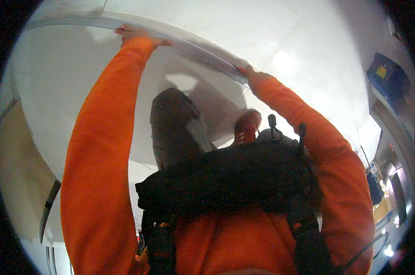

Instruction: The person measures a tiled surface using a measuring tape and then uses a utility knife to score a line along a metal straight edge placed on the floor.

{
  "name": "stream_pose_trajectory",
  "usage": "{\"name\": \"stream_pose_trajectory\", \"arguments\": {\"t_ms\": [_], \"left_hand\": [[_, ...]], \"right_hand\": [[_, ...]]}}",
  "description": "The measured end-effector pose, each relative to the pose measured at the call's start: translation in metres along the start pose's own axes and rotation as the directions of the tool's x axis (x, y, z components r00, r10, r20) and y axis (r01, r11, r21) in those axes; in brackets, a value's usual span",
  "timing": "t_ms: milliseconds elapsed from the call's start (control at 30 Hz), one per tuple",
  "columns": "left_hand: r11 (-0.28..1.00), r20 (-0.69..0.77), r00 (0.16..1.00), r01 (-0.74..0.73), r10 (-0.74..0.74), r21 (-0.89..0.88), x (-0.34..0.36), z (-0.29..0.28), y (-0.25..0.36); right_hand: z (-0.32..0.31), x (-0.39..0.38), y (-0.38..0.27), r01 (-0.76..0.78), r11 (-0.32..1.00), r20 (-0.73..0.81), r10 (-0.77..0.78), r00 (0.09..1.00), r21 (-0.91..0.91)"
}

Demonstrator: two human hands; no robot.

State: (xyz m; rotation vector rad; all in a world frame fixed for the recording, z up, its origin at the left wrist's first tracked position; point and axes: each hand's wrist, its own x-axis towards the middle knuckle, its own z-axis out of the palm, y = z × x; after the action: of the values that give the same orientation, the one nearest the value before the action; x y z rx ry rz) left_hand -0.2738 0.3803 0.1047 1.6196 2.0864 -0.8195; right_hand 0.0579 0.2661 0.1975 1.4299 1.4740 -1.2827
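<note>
A long, thin grey straightedge (203, 57) lies across the pale flat surface in front of me, its line bent by the lens. My left hand (136, 35) rests on it left of centre, thumb and fingers spread apart. Near the strip's right end, my right hand (254, 75) is closed, with a small reddish tip showing at its fingers. What that hand holds is too small and blurred to name. Orange sleeves cover both forearms.
My bent knee (173, 117) in dark trousers and a red shoe (247, 126) are close behind the straightedge. A black pack (225, 178) hangs across my front. A brown panel (21, 160) stands at the left; a dark blue object (388, 78) sits far right.
</note>
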Motion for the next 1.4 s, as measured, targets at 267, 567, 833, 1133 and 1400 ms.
{"name": "stream_pose_trajectory", "arguments": {"t_ms": [267, 567, 833, 1133, 1400], "left_hand": [[0.999, 0.027, 0.999, 0.039, -0.039, -0.021, -0.020, -0.014, 0.032], [0.990, 0.077, 0.995, 0.077, -0.069, -0.116, -0.042, -0.036, 0.029], [0.931, 0.011, 0.975, 0.217, -0.223, -0.293, -0.020, -0.008, 0.021], [0.961, 0.035, 0.991, 0.137, -0.133, -0.242, -0.041, -0.029, 0.008], [0.992, -0.024, 0.995, 0.096, -0.098, -0.084, -0.007, -0.001, -0.018]], "right_hand": [[0.051, -0.084, 0.179, -0.439, 0.894, 0.128, 0.447, 0.885, -0.090], [-0.050, 0.027, -0.040, -0.159, 0.903, -0.103, 0.217, 0.971, 0.400], [-0.089, 0.109, -0.203, 0.288, 0.958, -0.270, -0.273, 0.923, 0.017], [-0.061, 0.063, -0.139, 0.266, 0.963, -0.146, -0.268, 0.952, -0.032], [0.013, -0.016, 0.005, -0.074, 0.980, 0.054, 0.085, 0.995, -0.186]]}}
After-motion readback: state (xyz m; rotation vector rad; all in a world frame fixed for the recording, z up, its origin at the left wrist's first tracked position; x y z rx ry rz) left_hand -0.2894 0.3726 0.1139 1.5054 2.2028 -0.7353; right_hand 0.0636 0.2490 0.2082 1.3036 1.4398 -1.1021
